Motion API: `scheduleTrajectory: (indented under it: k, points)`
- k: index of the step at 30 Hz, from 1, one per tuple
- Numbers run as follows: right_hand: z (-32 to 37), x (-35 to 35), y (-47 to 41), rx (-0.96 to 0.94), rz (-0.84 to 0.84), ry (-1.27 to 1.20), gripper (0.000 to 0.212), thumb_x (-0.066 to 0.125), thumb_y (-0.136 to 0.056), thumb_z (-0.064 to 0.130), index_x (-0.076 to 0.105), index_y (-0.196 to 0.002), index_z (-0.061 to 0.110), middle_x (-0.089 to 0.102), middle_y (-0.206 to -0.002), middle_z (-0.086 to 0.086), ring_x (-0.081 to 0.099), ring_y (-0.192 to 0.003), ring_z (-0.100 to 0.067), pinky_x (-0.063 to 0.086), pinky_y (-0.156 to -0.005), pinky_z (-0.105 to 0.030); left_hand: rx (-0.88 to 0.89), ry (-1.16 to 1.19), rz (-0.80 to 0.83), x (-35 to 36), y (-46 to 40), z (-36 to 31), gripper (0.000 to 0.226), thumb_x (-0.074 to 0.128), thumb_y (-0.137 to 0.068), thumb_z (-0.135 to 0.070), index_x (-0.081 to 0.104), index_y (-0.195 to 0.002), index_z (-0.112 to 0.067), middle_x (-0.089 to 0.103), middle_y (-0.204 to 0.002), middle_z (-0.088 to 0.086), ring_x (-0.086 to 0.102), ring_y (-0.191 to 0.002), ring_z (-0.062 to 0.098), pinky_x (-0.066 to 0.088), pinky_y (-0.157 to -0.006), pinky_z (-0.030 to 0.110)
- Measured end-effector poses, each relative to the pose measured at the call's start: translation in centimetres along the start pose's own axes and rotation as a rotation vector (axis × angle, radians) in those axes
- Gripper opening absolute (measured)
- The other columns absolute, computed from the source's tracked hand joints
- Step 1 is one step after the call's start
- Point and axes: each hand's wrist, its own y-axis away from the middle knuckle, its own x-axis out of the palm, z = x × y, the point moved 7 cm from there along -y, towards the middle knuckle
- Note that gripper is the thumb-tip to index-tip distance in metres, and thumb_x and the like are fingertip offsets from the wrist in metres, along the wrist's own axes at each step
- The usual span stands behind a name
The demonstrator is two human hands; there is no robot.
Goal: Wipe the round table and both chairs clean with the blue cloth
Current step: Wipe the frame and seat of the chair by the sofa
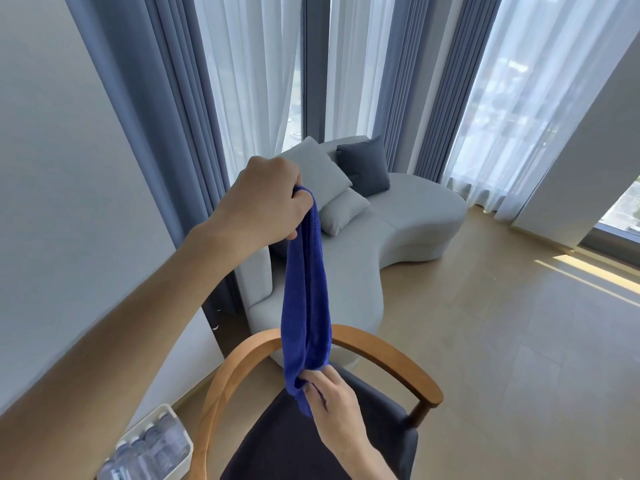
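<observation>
The blue cloth (pixel 306 303) hangs stretched between my two hands. My left hand (pixel 266 202) grips its top end, raised in front of me. My right hand (pixel 332 400) pinches its bottom end just above the chair seat. Below them stands a chair (pixel 391 358) with a curved wooden backrest and a dark seat cushion (pixel 277 448). The round table and a second chair are out of view.
A curved pale grey sofa (pixel 398 237) with three cushions stands beyond the chair, by curtained windows. A white tray of water bottles (pixel 152 445) sits on the floor at lower left. A wall runs along the left. Tiled floor (pixel 519 358) lies to the right.
</observation>
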Motion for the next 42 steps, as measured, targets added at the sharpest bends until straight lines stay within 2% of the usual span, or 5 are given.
scheduleTrajectory:
  k: [16, 26, 31, 36, 42]
  points:
    - [0.2, -1.7, -2.1, 0.139, 0.052, 0.181, 0.055, 0.043, -0.101, 0.019, 0.023, -0.147, 0.041, 0.052, -0.133, 0.009, 0.058, -0.107, -0.008, 0.044, -0.085, -0.011, -0.009, 0.005, 0.016, -0.2, 0.8, -0.4, 0.016, 0.046, -0.087, -0.009, 0.057, -0.077, -0.003, 0.066, -0.057, 0.01, 0.066, -0.045, 0.012, 0.059, -0.061, 0.04]
    - [0.1, -2.7, -3.6, 0.146, 0.185, 0.625, 0.08, 0.054, -0.091, 0.003, 0.008, -0.151, 0.03, -0.016, -0.158, -0.011, 0.066, -0.093, -0.022, 0.054, -0.085, -0.03, -0.039, 0.011, 0.067, 0.1, 0.9, -0.4, 0.02, 0.047, -0.089, -0.008, 0.058, -0.082, 0.006, 0.066, -0.065, 0.017, 0.067, -0.046, 0.018, 0.059, -0.057, 0.046]
    - [-0.2, -3.4, -3.3, 0.125, 0.131, 0.689, 0.07, 0.046, -0.094, 0.002, 0.009, -0.153, 0.015, 0.002, -0.16, -0.005, 0.066, -0.09, -0.021, 0.054, -0.084, -0.028, -0.049, -0.026, 0.1, 0.3, 0.9, 0.5, 0.019, 0.046, -0.089, -0.009, 0.058, -0.078, 0.0, 0.066, -0.065, 0.015, 0.067, -0.046, 0.017, 0.06, -0.059, 0.042]
    - [0.3, -7.6, -1.9, -0.038, -0.191, 0.541, 0.049, 0.076, -0.067, -0.011, 0.068, -0.112, 0.004, 0.065, -0.119, -0.008, 0.069, -0.062, -0.019, 0.057, -0.054, -0.026, -0.087, -0.088, 0.16, -0.3, 0.7, 3.3, 0.018, 0.046, -0.087, -0.006, 0.059, -0.074, -0.01, 0.068, -0.053, 0.005, 0.063, -0.042, 0.008, 0.056, -0.062, 0.03]
    - [-0.2, -11.8, -0.4, -0.231, -0.291, 0.569, 0.033, 0.071, -0.067, -0.014, 0.075, -0.094, 0.006, 0.072, -0.097, -0.001, 0.07, -0.07, -0.012, 0.055, -0.055, -0.019, -0.089, -0.159, 0.25, 0.3, 0.6, 5.5, 0.022, 0.047, -0.084, -0.001, 0.061, -0.073, -0.014, 0.068, -0.053, 0.0, 0.061, -0.044, 0.003, 0.049, -0.055, 0.023]
